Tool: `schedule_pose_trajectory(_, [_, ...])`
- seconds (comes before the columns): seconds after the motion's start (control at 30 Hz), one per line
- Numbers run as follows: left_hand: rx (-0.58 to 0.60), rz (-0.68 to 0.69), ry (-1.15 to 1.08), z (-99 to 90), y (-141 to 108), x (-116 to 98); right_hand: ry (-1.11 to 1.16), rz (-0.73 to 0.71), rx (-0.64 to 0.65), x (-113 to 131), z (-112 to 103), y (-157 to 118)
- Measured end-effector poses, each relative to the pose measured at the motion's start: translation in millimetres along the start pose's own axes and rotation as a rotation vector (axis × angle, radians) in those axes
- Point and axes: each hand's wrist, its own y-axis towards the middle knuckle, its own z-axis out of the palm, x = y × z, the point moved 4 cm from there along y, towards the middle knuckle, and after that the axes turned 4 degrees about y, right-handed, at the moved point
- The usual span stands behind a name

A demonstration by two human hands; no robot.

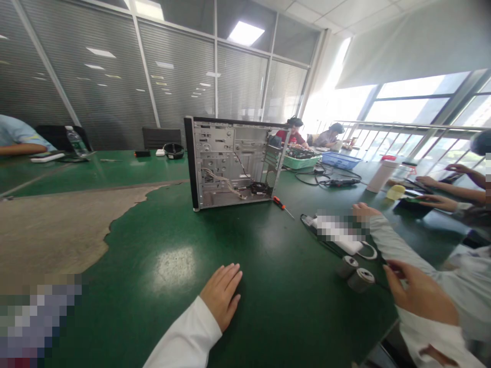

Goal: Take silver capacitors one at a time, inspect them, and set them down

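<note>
An opened computer case [238, 163] stands upright on the green table, with loose cables and a black fan [261, 188] inside. My left hand [221, 296] lies flat on the tabletop in front of it, fingers stretched out and holding nothing. At the right, my right hand [422, 291] is raised with its fingers bent and thumb and forefinger close together; whatever they may pinch is hidden. Two metal cylinders [361, 279] stand just left of that hand. An orange-handled screwdriver [279, 203] rests at the case's lower right corner.
A white power strip [339, 235] lies near another person's hand [364, 211]. Farther back are a green basket [301, 162], a blue basket [340, 160], a cable and a pink tumbler [382, 175]. A torn brown patch [57, 225] covers the left. Other people sit around the table.
</note>
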Motion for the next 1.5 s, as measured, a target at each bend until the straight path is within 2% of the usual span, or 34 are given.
schedule_pose_trajectory(0.07, [0.093, -0.027, -0.021, 2.3, 0, 1, -0.038, 0.029, 0.109, -11, 3, -8])
schedule_pose_trajectory(0.17, [0.203, -0.073, -0.048, 4.6, -1, 1, -0.036, 0.051, 0.188, -7, 13, -13])
schedule_pose_trajectory(0.37, [0.283, -0.107, -0.047, 4.5, -1, -1, -0.023, -0.009, 0.215, 2, 28, -8])
schedule_pose_trajectory(0.67, [0.256, -0.089, -0.054, 5.6, -1, 0, -0.044, -0.027, 0.157, 0, 27, -11])
schedule_pose_trajectory(0.9, [0.266, -0.087, -0.054, 4.7, -1, 0, -0.039, -0.032, 0.290, -7, 32, -9])
schedule_pose_trajectory(1.13, [0.244, -0.078, -0.063, 4.2, -2, 0, -0.010, -0.044, 0.261, 7, 24, -10])
schedule_pose_trajectory(1.37, [0.252, -0.091, -0.050, 5.9, -2, 0, 0.071, -0.004, 0.364, -2, 28, -5])
schedule_pose_trajectory(1.5, [0.245, -0.095, -0.059, 6.6, -3, 0, 0.042, -0.038, 0.306, -3, 27, -9])
